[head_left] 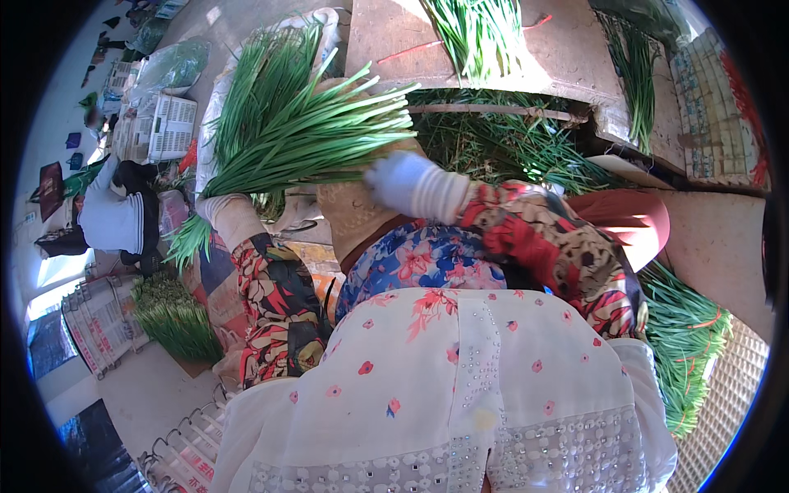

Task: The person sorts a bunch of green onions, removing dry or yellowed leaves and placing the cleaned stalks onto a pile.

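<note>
My left hand point(223, 212), in a pale glove, grips a thick bunch of long green chives point(296, 123) near its lower end, so the leaves fan up and to the right. In a white glove, my right hand point(394, 182) rests against the right side of the bunch, over my tan apron; whether it grips any leaves is unclear. Both forearms wear flowered sleeves. The cut ends of the bunch point(187, 238) stick out below my left hand.
A wooden board point(567, 57) ahead carries more chives point(477, 33). Loose chives lie in a heap point(509, 148) under it and in tied bunches at right point(682, 337) and lower left point(177, 316). Another person point(123, 218) crouches at left, near white crates point(168, 127).
</note>
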A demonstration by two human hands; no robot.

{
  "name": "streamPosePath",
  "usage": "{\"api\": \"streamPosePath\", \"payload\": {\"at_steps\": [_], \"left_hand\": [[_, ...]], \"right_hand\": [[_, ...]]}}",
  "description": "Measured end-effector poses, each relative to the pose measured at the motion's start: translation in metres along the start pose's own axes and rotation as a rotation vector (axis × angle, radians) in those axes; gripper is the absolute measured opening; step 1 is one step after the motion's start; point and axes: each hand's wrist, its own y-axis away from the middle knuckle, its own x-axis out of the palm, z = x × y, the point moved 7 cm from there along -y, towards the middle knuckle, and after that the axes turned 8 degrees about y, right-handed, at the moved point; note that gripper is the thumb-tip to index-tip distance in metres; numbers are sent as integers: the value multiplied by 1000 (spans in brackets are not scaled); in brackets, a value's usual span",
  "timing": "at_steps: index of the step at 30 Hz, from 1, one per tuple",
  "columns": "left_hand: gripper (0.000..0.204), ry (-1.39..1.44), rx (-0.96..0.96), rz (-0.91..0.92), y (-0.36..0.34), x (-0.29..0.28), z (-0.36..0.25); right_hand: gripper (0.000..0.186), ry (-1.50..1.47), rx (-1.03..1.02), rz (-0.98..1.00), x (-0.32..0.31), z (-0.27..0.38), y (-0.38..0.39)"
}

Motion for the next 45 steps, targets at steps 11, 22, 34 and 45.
{"api": "streamPosePath", "payload": {"at_steps": [11,22,34,45], "left_hand": [[61,294,99,-66,57,10,-37],[29,50,432,460,267,176,-84],[70,-502,513,2243,374,384,-37],[96,-335,32,1889,235,356,147]], "right_hand": [[87,-7,139,66,-115,-38,41],[100,-493,152,-551,-198,-10,-81],[34,-1410,462,-1153,-216,-208,166],[43,-1197,615,-956,-176,-289,111]]}}
